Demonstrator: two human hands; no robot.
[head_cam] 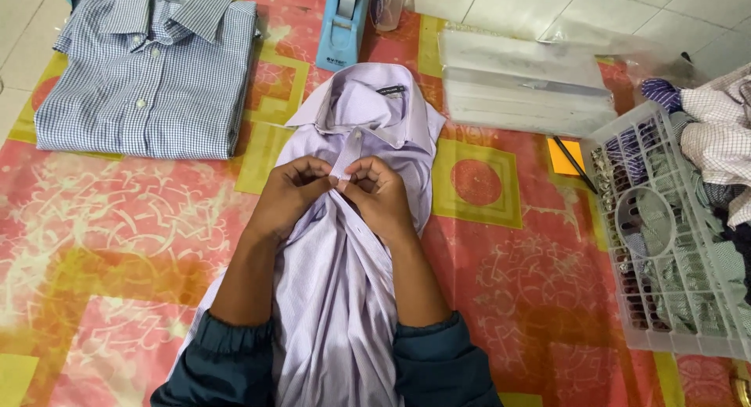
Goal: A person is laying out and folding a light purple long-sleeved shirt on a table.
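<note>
Lilac shirt (pixel 344 243): mid-mat (pixel 117 243), collar away from you, long axis running toward you. Your left hand (pixel 291 194) and right hand (pixel 381 192), pressed together, pinch its placket just below the collar, equally near.

A folded blue checked shirt (pixel 145 71) lay at the far left corner of the red and yellow patterned mat (pixel 102 235). A blue tape dispenser (pixel 343 25) stood at the mat's far edge. A stack of clear plastic bags (pixel 522 82) lay towards the far right, an orange card (pixel 565 155) with a dark pen (pixel 573 163) just beside it. A white plastic basket (pixel 665 235) of shirts lay tipped along the right edge.
</note>
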